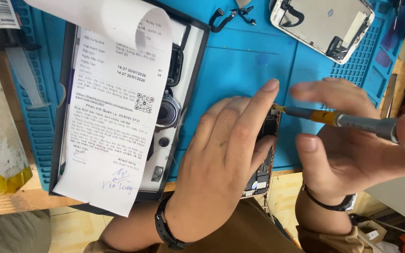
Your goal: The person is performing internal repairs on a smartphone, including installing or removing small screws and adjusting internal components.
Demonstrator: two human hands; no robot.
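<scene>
My left hand (221, 159) lies flat on an opened phone body (264, 161), pressing it to the blue work mat (240, 61); its index finger stretches up along the phone's top edge. My right hand (352, 150) grips a slim screwdriver (343, 119) with a grey handle and yellow collar. The tip touches the phone's upper corner, right beside my left index fingertip. Most of the phone is hidden under my left hand; circuit parts show on its right side.
A dark tray (183, 107) with phone parts sits at left, covered by a long white paper receipt (113, 107). A detached phone screen (324, 23) lies face down at top right, black flex cables (230, 16) beside it. The wooden bench edge (19, 199) runs along the bottom.
</scene>
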